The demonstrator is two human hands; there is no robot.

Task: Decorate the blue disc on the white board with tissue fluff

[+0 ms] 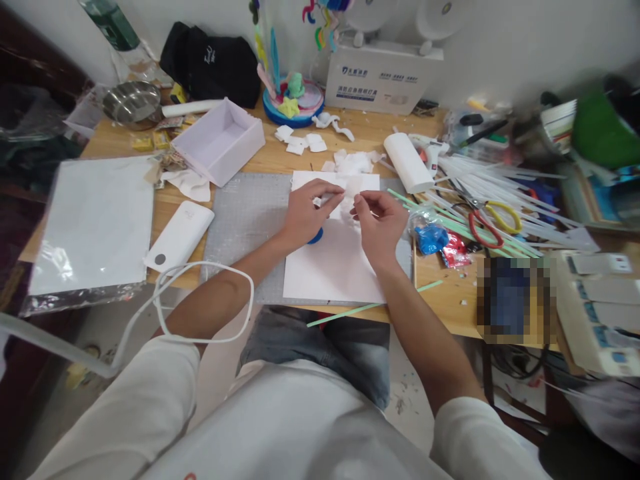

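Observation:
My left hand (313,212) and my right hand (379,223) are raised over a white sheet of paper (333,267) that lies on a grey cutting mat (245,220). A small thin white piece of tissue (353,190) is pinched between the fingertips of both hands, its outline faint against the paper. Under my left hand a round blue object (316,236) shows in part. Crumpled white tissue (355,162) lies just beyond the sheet's far edge. A pale green strip (345,314) sticks out past the near edge.
At the left are a lilac box (220,143), a white power bank (181,235) with a looped cable, and a plastic-wrapped pack (97,223). On the right lie a white roll (409,162), scissors (485,225), many white strips (505,190) and a blue packet (431,238).

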